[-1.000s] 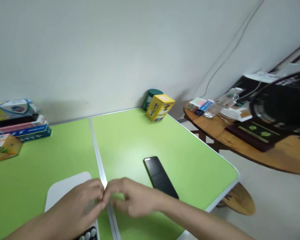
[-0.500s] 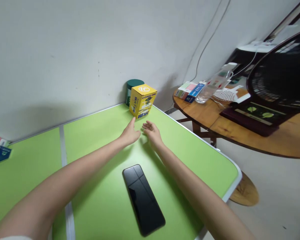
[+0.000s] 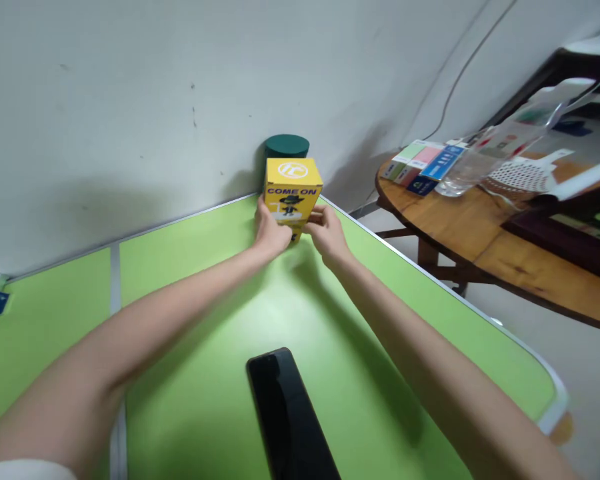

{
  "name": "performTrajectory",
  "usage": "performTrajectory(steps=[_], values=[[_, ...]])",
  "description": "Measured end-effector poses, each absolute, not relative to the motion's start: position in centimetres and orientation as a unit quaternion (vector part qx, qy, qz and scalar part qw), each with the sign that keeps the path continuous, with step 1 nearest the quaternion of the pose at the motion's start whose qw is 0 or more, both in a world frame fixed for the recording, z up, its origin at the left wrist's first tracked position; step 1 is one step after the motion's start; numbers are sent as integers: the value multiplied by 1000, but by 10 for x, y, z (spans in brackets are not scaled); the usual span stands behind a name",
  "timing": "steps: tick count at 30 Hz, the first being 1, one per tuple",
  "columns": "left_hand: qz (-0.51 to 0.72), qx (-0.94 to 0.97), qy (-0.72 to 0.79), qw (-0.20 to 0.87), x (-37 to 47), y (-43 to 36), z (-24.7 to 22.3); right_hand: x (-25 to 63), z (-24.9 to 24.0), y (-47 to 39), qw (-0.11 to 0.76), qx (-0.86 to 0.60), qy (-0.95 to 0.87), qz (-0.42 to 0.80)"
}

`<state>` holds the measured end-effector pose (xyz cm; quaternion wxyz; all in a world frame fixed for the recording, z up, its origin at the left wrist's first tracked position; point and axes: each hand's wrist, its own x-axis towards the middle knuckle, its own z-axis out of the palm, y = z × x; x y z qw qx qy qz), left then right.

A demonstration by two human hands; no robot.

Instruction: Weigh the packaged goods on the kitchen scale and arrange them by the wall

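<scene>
Head view: yellow cardboard box [image 3: 294,190] between left hand [image 3: 271,231] and right hand [image 3: 329,235], fingers grasping its sides. Dark green round tub [image 3: 287,145]'s just past the fingertips, flat black phone [image 3: 290,413]'s way short of them on green tabletop [image 3: 205,340].

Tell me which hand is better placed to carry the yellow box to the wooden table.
Right, probably. The right hand is on the side of the yellow box nearer the wooden table; the left hand is on its other side.
</scene>
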<state>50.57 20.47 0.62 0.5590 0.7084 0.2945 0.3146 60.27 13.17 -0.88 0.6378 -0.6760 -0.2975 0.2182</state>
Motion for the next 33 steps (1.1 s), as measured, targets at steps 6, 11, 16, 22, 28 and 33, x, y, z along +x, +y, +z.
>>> performTrajectory(steps=[6,11,16,22,28,33], values=[[274,721,404,492,371,166,8,502,-4,74,622,-612,-366,324],[279,692,415,521,292,143,19,421,13,53,610,-549,-366,438],[291,659,372,586,212,110,52,357,49,36,558,-524,-419,488],[249,631,468,567,90,70,79,276,86,13,481,-479,-497,541],[241,582,482,609,23,49,64,212,69,3,433,-449,-505,596],[274,579,460,614,3,49,47,215,55,1,364,-515,-542,555]])
